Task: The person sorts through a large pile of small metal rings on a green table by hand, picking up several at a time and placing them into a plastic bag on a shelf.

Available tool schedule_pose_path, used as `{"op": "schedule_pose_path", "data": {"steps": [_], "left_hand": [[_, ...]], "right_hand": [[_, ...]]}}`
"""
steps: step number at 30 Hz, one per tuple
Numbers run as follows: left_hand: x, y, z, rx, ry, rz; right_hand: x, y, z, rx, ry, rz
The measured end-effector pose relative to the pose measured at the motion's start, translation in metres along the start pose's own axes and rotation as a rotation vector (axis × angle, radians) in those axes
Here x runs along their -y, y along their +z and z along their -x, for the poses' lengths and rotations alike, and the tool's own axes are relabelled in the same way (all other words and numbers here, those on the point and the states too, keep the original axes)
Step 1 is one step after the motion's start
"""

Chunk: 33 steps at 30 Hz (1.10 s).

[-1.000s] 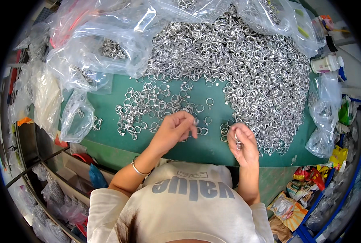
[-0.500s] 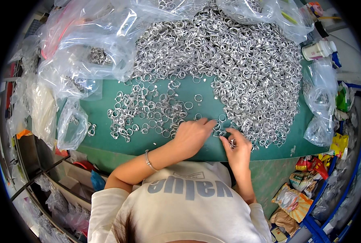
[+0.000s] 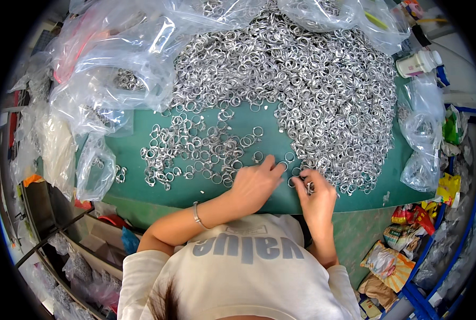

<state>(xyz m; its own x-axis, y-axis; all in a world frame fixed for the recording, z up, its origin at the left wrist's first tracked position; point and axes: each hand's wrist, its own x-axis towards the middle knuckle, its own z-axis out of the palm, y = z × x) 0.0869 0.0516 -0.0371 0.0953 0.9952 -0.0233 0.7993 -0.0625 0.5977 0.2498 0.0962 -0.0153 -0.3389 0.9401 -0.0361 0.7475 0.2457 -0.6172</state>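
A big heap of silvery metal rings (image 3: 339,106) covers the far and right part of the green tabletop (image 3: 195,193). A smaller, looser group of rings (image 3: 195,149) lies to the left. My left hand (image 3: 256,185), with a bangle on its wrist, reaches over the near edge. Its fingers are a little apart, their tips beside a few single rings (image 3: 289,157), and nothing shows held in them. Close on its right, my right hand (image 3: 319,196) is curled, with metal rings (image 3: 309,188) inside its fingers. How many it holds is hidden. Its thumb and fingertips point at the loose rings.
Clear plastic bags (image 3: 120,69) lie over the far left, some with rings inside. A small clear bag (image 3: 96,168) rests at the left edge. A white bottle (image 3: 418,64) and another bag (image 3: 422,133) are at the right. Shelves with packets (image 3: 390,264) stand beyond.
My right hand has shifted slightly right, still curled around rings. My left hand stays near the same loose rings, its fingers slightly moved. The view has shifted slightly.
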Motion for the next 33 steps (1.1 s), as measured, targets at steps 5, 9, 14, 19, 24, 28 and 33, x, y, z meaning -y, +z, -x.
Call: {"op": "schedule_pose_path", "data": {"steps": [5, 9, 14, 19, 24, 28, 33], "left_hand": [[0.008, 0.010, -0.010, -0.112, 0.022, 0.170], [0.018, -0.019, -0.007, 0.106, -0.255, 1.322], [0.036, -0.021, 0.008, 0.461, -0.420, 2.216], [0.029, -0.014, 0.011, 0.571, -0.554, 2.179], [0.010, -0.014, 0.011, 0.384, -1.043, 1.873], [0.008, -0.013, 0.014, 0.234, -0.948, 2.041], [0.016, 0.005, 0.012, 0.242, -0.966, 2.187]], "right_hand": [[-0.002, 0.007, 0.009, 0.144, -0.102, 0.151], [-0.007, 0.008, 0.004, 0.036, -0.110, -0.391], [0.000, -0.006, -0.004, 0.406, 0.260, -1.558], [0.000, 0.016, -0.012, 0.579, 0.333, -2.029], [0.015, 0.024, -0.007, 0.326, 0.110, -1.551], [0.032, 0.028, -0.004, 0.191, -0.290, -0.945], [0.033, 0.029, -0.008, 0.143, -0.515, -0.512]]}}
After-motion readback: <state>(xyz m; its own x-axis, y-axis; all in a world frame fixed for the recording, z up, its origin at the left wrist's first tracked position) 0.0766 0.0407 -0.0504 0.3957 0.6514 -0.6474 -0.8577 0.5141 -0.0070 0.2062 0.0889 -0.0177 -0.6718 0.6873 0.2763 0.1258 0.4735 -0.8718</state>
